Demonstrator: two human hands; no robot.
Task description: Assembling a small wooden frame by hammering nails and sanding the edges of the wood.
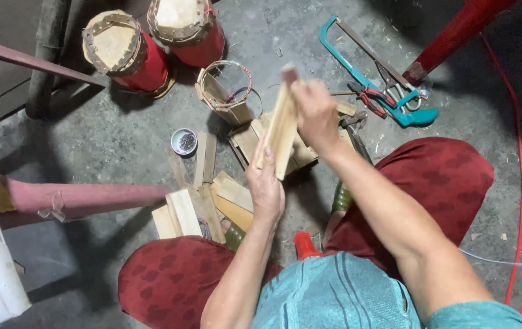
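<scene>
The person is sitting low on the concrete floor (108, 146), knees spread in dark red trousers. At the centre of the frame both hands are gripping a few pale bamboo slats (280, 131) held upright together: the left hand (265, 183) is closing around their lower end, and the right hand (314, 109) is clasping the upper end, slightly blurred. Below the hands more loose slats (197, 204) are lying in a heap. A small round tin (183, 141) is sitting just beside them. Two red drums (151, 39) are standing at the upper left, and a teal hacksaw (370, 73) is lying at the upper right.
</scene>
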